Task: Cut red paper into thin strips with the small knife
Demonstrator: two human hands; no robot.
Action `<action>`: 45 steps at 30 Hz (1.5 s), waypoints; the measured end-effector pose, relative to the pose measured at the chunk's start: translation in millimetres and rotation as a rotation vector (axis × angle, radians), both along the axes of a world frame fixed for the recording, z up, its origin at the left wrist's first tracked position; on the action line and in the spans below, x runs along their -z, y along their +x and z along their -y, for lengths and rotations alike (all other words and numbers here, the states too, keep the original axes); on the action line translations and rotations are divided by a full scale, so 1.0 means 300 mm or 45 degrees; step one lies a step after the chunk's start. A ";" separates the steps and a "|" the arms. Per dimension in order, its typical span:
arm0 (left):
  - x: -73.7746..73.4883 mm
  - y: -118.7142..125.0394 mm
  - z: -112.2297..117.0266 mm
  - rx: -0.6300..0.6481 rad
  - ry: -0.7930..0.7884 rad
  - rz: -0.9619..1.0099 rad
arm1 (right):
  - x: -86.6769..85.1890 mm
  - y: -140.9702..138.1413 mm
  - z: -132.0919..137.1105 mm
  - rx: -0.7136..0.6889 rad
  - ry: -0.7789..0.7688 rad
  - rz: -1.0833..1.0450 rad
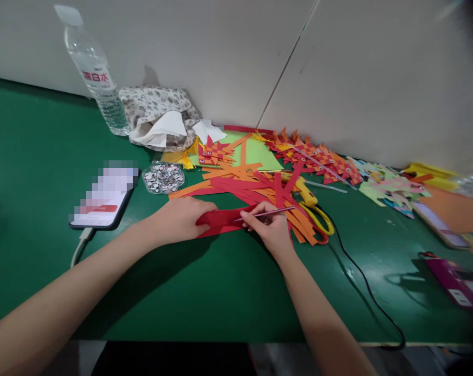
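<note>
My left hand (179, 219) lies flat on the left end of a folded red paper piece (222, 220) on the green table (220, 292), pressing it down. My right hand (269, 228) pinches a thin pencil (273, 211) with its tip on the red paper's upper edge. Just behind the hands lies a heap of red and orange paper strips (255, 185).
A phone (105, 196) on a cable lies at the left, and a dish of googly eyes (164, 177) sits behind it. A water bottle (95, 73) and a cloth pouch (158, 112) stand by the wall. Yellow scissors (316, 211), woven paper figures (322, 156) and a black cable (361, 282) are at the right.
</note>
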State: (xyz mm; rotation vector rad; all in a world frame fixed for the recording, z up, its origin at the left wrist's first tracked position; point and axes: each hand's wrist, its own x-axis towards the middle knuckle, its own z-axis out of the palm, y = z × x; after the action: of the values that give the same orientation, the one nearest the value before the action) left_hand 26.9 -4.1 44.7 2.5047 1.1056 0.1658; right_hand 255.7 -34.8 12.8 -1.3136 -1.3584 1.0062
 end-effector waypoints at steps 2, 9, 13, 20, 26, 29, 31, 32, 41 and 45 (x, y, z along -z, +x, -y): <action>0.003 0.000 -0.002 -0.009 -0.014 -0.016 | 0.003 0.012 -0.005 0.026 -0.002 -0.014; 0.016 0.000 -0.010 -0.024 -0.104 -0.019 | 0.011 0.048 -0.018 0.123 0.017 -0.049; 0.019 -0.003 -0.010 -0.036 -0.126 -0.034 | 0.012 0.037 -0.015 0.092 0.020 -0.065; 0.020 -0.005 -0.015 -0.040 -0.146 -0.051 | 0.020 0.071 -0.031 0.137 0.019 -0.061; 0.018 -0.001 -0.014 -0.048 -0.154 -0.066 | 0.007 0.084 -0.038 0.108 -0.009 -0.087; 0.015 -0.002 -0.013 -0.055 -0.171 -0.067 | 0.002 0.086 -0.042 0.087 -0.029 -0.097; 0.015 -0.003 -0.014 -0.062 -0.171 -0.071 | 0.003 0.089 -0.047 0.077 -0.044 -0.108; 0.017 -0.004 -0.014 -0.062 -0.169 -0.070 | 0.004 0.092 -0.050 0.074 -0.053 -0.113; 0.025 -0.005 -0.019 -0.054 -0.182 -0.064 | -0.002 0.111 -0.063 0.104 -0.073 -0.147; 0.016 -0.002 -0.017 -0.058 -0.189 -0.085 | -0.004 0.110 -0.065 0.106 -0.080 -0.173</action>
State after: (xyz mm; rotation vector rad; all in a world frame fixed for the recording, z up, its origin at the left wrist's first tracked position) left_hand 26.4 0.9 40.0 2.3704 1.1575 0.0114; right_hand 288.7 -15.2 14.0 -1.3124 -1.1689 1.0683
